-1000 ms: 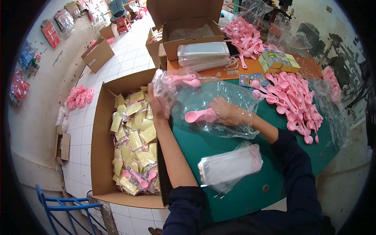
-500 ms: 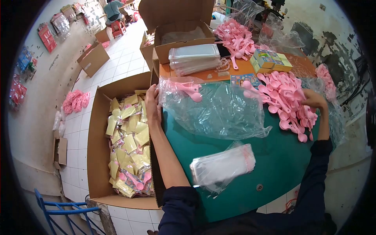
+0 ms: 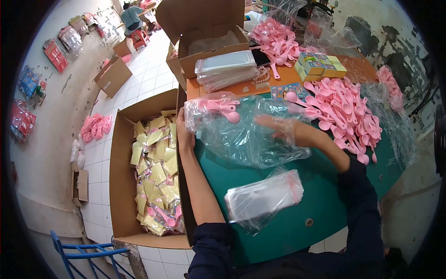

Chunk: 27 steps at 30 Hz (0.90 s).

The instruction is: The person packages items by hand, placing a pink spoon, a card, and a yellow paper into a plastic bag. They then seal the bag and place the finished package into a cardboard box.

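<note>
A large clear plastic bag (image 3: 237,139) lies across the green tabletop, with a few pink spoons (image 3: 218,107) inside its left end. My left hand (image 3: 185,130) is at that end, beside the carton wall, its fingers closed on the plastic and partly hidden. Over the bag's right part reaches my right hand (image 3: 290,130), fingers stretched to the left and blurred; no spoon shows in it. Behind my right forearm spreads a big heap of pink measuring spoons (image 3: 344,104). Nearer me lies a stack of clear plastic sleeves (image 3: 265,195).
Left of the table stands an open carton (image 3: 121,186) full of packets with yellow cards (image 3: 158,172). At the back are an open box (image 3: 213,56), bundled sleeves (image 3: 227,69), small card boxes (image 3: 320,65) and more pink spoons (image 3: 276,39). A person (image 3: 132,18) sits far off.
My right hand has left the spoon heap and moved left onto the plastic bag, whose right end is now bunched leftward. My left hand stays at the bag's left end.
</note>
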{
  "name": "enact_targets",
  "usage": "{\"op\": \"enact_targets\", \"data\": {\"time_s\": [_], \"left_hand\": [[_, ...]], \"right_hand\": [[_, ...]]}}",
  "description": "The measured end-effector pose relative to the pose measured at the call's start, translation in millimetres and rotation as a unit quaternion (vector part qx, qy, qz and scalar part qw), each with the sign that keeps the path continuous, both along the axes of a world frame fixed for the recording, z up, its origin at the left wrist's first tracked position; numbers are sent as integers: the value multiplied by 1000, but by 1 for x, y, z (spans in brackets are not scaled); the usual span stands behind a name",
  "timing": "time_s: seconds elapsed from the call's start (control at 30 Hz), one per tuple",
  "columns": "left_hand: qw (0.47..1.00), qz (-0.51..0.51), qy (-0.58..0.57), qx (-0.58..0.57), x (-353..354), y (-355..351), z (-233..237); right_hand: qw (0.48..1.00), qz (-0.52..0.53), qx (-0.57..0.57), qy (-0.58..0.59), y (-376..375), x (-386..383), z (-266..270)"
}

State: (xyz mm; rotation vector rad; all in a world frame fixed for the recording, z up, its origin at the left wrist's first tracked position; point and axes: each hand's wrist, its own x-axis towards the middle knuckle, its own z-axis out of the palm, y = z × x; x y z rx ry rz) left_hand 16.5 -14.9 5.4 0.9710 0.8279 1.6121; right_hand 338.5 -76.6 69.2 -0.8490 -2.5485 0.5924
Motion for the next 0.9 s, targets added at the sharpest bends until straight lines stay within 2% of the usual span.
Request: {"op": "enact_targets", "data": {"time_s": [0.03,0.07,0.13,0.2,0.3,0.33,0.37,0.43,0.47,0.57,0.67,0.77,0.9], "left_hand": [[999,-15,28,22,-1,-1,3],[998,2,56,-7,1,-2,5],[999,-33,25,22,-3,-2,8],[980,-48,-189,-44,5,-7,27],[949,-88,-301,28,-6,5,10],[919,-130,-361,93,-10,3,7],[911,-144,-371,109,-12,3,3],[893,-174,-391,142,-15,6,1],[892,-152,-409,118,-15,7,-1],[878,-155,-440,107,-13,4,2],[891,-124,-427,96,-10,3,5],[895,-117,-422,85,-10,2,7],[915,-88,-387,77,-9,2,8]], "right_hand": [[1000,4,18,6,10,-15,-5],[999,9,36,12,21,-29,-7],[998,-18,56,28,38,-58,-5],[996,-49,67,39,50,-76,-9],[994,-80,67,26,60,-88,-28],[995,-73,68,11,59,-86,-36],[995,-67,68,-5,59,-83,-44],[998,-62,-9,-14,54,-79,-42],[997,-60,-46,-18,52,-78,-40],[998,-56,-16,-10,48,-75,-36],[997,-75,-2,31,39,-77,-36],[993,-66,102,3,45,-78,-50],[996,-46,69,-10,45,-87,-41]]}}
